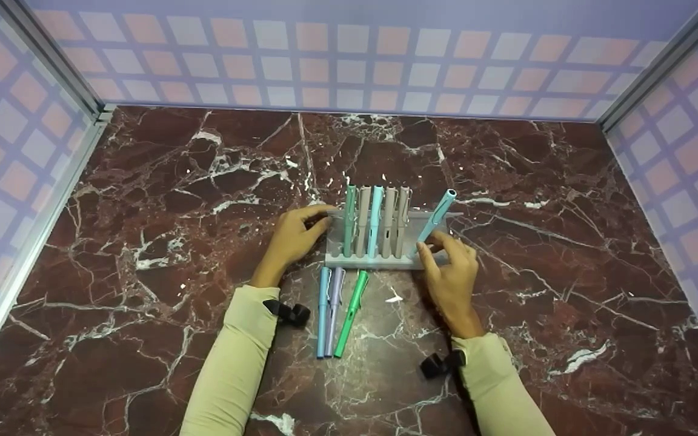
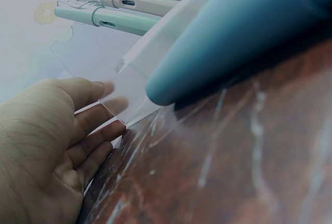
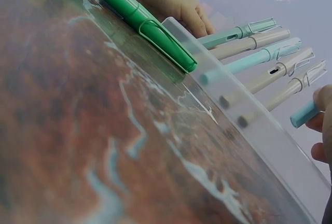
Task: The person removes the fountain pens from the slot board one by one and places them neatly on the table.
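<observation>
Pinching a slim light-blue plastic pen (image 1: 438, 213) low with right grip (image 1: 454, 274), likely for control, right on clear plastic rack (image 1: 385, 263); touching rack's left edge with loosely spread left grip (image 1: 294, 236), perhaps steadying.

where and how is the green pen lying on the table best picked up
Probably best pinched across mid-barrel, coming down from above and slightly from the right. The green pen lies slanted, its right side free, while the purple pen lies close on its left, the gap narrowing toward the lower end; its cap end sits near the stand.
</observation>
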A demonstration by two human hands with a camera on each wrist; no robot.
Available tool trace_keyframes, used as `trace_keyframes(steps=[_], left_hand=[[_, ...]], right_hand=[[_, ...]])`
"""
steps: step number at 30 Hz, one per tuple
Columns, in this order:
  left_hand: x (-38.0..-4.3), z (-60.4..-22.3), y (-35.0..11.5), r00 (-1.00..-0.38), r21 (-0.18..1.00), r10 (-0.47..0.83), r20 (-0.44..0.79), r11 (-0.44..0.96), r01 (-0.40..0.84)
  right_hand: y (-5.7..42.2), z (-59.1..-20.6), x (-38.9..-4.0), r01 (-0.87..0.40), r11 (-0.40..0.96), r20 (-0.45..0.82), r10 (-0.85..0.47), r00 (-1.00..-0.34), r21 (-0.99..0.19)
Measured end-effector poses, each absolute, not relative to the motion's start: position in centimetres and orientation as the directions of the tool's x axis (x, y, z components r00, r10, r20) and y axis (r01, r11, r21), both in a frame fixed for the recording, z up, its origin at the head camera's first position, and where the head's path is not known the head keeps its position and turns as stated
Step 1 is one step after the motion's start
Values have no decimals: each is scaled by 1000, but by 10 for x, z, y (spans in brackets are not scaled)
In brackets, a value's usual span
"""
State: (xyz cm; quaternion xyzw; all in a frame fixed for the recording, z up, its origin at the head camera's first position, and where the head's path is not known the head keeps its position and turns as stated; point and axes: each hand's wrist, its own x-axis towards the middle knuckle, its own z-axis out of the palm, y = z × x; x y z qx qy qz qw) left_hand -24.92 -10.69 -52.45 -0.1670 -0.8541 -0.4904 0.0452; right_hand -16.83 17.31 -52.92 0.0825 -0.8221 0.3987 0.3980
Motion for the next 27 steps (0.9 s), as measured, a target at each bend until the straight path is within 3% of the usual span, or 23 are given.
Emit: trace_keyframes(steps=[27], left_hand=[[-249,-525,-106,-941,827,238,239,458,326]], right_hand=[[173,-529,-165,-464,657,732,203,-650,-594]])
